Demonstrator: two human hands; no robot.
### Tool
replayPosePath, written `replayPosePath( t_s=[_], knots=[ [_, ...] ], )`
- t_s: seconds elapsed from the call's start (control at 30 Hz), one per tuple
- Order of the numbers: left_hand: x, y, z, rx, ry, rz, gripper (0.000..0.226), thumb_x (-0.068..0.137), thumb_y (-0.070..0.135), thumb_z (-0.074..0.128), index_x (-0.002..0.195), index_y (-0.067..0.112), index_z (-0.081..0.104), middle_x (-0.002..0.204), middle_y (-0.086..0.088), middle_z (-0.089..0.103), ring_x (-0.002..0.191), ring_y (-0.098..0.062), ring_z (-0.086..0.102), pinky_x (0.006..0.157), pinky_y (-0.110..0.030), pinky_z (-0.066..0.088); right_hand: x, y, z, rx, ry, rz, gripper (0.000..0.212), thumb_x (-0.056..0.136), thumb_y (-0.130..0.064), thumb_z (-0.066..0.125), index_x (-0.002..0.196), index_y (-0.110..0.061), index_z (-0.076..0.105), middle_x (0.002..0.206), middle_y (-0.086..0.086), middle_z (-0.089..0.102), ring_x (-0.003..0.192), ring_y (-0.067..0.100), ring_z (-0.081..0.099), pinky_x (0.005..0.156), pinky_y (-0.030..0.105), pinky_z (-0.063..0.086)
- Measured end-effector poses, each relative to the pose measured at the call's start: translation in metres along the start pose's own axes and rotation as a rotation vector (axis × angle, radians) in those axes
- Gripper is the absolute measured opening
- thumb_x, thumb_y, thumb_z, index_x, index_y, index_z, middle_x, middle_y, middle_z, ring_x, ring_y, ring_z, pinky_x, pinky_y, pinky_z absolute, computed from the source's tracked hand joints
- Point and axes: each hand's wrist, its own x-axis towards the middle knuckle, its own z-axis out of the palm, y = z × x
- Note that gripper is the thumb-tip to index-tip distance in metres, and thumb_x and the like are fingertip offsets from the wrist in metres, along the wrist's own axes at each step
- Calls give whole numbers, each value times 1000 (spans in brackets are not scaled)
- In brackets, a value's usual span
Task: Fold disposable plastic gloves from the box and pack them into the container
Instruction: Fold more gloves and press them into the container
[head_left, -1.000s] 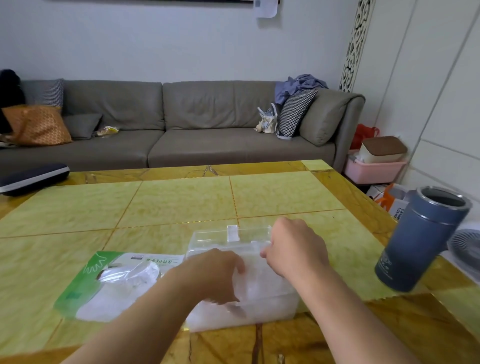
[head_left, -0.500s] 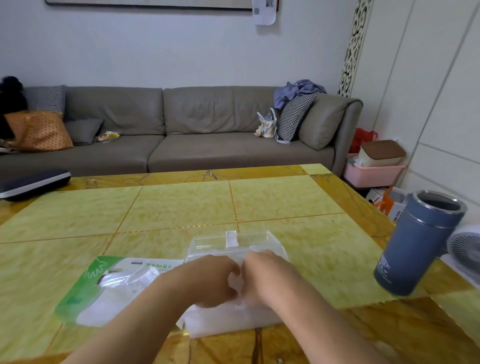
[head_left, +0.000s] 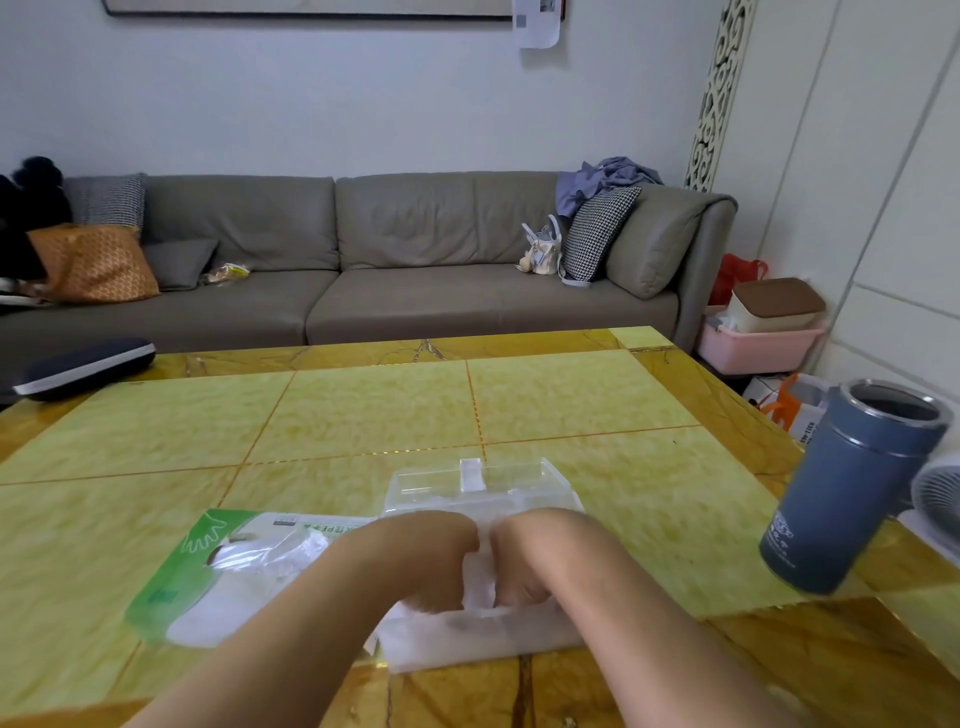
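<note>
Both hands press down side by side into the clear container near the table's front edge: the left hand and right hand have fingers curled over a whitish plastic glove between them, apparently pinching it, though the fingertips are hidden. The container's open lid stands at its far side. Just left of it lies the green-and-white glove box, flat. A blue flask stands at the right edge.
</note>
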Motion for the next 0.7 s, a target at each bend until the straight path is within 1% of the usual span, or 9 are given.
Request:
replayPosePath(
  t_s=[0.1,0.17,0.23,0.3,0.33,0.43,0.47,0.6,0.7],
  knots=[
    [-5,-3,8,-77,238,-55,37,91,22,67,125,28,55,114,6,63,100,-19,66,81,-33,56,5,-1,3,36,23,-8,23,85,-28,65,104,-16,66,96,4,63,87,29,59,88,38,49],
    [-10,1,10,-139,410,-60,23,92,27,63,113,29,53,106,9,63,90,-17,66,75,-35,58,2,-3,1,-8,-9,-53,36,81,-30,61,115,-20,65,99,2,63,90,29,61,90,41,51],
    [-8,7,13,-212,503,-55,18,95,34,59,110,29,49,100,8,63,84,-18,65,69,-36,57,-5,-5,-1,-75,-32,-66,28,87,-27,57,113,-20,64,102,3,63,94,29,62,94,47,54],
    [-1,8,13,-281,510,-97,21,97,40,59,107,25,50,95,4,61,79,-20,64,69,-39,57,-8,-3,-2,-103,-21,-60,12,95,-23,55,106,-20,59,97,1,60,95,29,60,90,43,52],
    [2,7,13,-302,510,-122,23,97,42,61,104,22,51,93,2,60,78,-22,64,70,-41,57,-9,-2,-2,-114,-3,-66,14,97,-21,55,110,-21,59,97,0,58,95,29,59,87,42,50],
    [9,9,12,-265,548,-164,27,97,44,63,96,18,54,92,0,60,82,-25,63,68,-38,54,-8,2,1,-100,41,-81,41,96,-17,56,136,-23,58,102,0,58,93,27,57,82,40,47],
    [10,11,12,-232,559,-165,27,98,43,62,93,17,55,91,-1,60,82,-25,63,67,-36,53,-8,2,2,-93,50,-89,43,95,-17,55,138,-23,58,102,-1,59,91,27,57,81,40,47],
    [11,15,17,-157,576,-182,39,100,34,52,68,17,39,72,0,48,69,-25,51,58,-33,40,-10,1,7,-30,97,-122,26,96,-29,56,119,-21,64,95,0,61,83,26,57,80,38,47],
    [14,14,22,-173,547,-200,39,99,28,50,66,16,34,70,-2,43,67,-29,48,58,-33,37,-15,1,6,-23,87,-123,26,98,-36,57,118,-22,64,96,1,61,89,29,58,81,39,47]
  ],
)
